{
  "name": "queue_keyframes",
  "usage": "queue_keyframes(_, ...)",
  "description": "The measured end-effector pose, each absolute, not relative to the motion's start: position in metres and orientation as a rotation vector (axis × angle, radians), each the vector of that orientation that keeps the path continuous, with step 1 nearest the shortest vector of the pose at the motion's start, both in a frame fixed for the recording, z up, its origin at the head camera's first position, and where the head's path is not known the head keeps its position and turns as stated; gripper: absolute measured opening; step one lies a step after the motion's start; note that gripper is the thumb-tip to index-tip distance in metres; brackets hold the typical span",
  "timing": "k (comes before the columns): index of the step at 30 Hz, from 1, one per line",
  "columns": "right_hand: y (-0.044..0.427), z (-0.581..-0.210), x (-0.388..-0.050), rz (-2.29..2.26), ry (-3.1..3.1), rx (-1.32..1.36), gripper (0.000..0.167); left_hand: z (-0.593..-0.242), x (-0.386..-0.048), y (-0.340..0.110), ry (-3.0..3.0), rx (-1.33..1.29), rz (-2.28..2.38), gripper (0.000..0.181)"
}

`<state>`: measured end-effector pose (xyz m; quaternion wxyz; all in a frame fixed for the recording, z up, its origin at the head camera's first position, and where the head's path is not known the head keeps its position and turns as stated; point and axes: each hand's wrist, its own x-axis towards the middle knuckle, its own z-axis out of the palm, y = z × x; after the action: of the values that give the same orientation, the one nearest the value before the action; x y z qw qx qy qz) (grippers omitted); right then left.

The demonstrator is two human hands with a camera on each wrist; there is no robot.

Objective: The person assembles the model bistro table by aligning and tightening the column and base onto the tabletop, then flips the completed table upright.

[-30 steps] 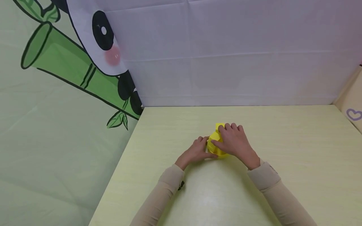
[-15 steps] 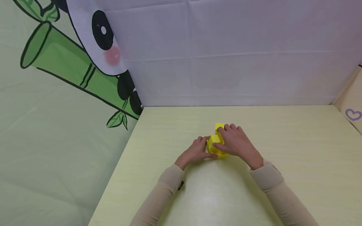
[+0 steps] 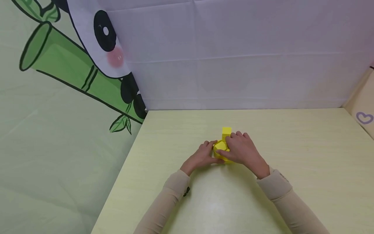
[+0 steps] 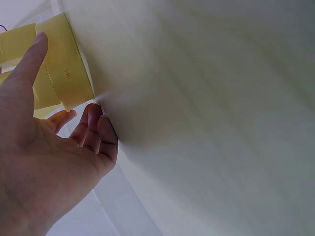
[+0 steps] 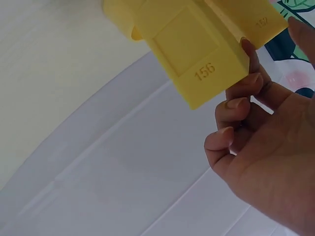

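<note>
Several yellow plastic pieces stand together on the table between both hands. My left hand (image 3: 201, 156) holds the wide lower piece (image 4: 69, 73), marked 146, with thumb and index finger about its sides; its other fingers curl near the tabletop. A polygon-topped yellow block (image 3: 221, 146), seemingly the block marked 152 (image 5: 256, 23) in the right wrist view, sits over that lower piece. My right hand (image 3: 242, 148) pinches this block between thumb and index finger. Behind it rises a tall yellow block (image 5: 189, 54) marked 156, which the right fingertips lie against or very near; contact is unclear.
The pale wooden table (image 3: 163, 136) ends at a whitish cloth wall (image 3: 239, 78) behind. A green cartoon-printed cloth (image 3: 70, 136) hangs at the left, and a beige panel with a purple heart (image 3: 364, 118) stands at the right.
My right hand has shifted slightly toward the person, and its fingers have come down from the tall block's top. The pinched block has turned, its polygonal top now facing up. The left hand stays still.
</note>
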<state>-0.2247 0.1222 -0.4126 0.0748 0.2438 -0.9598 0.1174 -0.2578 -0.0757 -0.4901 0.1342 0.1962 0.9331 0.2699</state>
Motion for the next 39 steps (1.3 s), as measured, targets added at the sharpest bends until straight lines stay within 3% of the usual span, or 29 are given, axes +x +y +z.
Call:
queue_keyframes(15, 0.122, -0.414, -0.226, 0.409, -2.838, 0.856, 0.044, -0.49, -0.258, -0.076, 2.689, 0.574, 0.813, 0.094)
queue_keyframes(21, 0.121, -0.415, -0.226, 0.424, -2.8, 0.891, 0.035, -0.489, -0.258, -0.077, 2.684, 0.555, 0.83, 0.093)
queue_keyframes(30, 0.119, -0.418, -0.231, 0.494, -2.814, 0.99, 0.044, -0.49, -0.258, -0.079, 2.677, 0.596, 0.852, 0.084)
queue_keyframes(39, 0.118, -0.419, -0.236, 0.495, -2.841, 1.007, 0.043, -0.491, -0.26, -0.08, 2.682, 0.613, 0.861, 0.087)
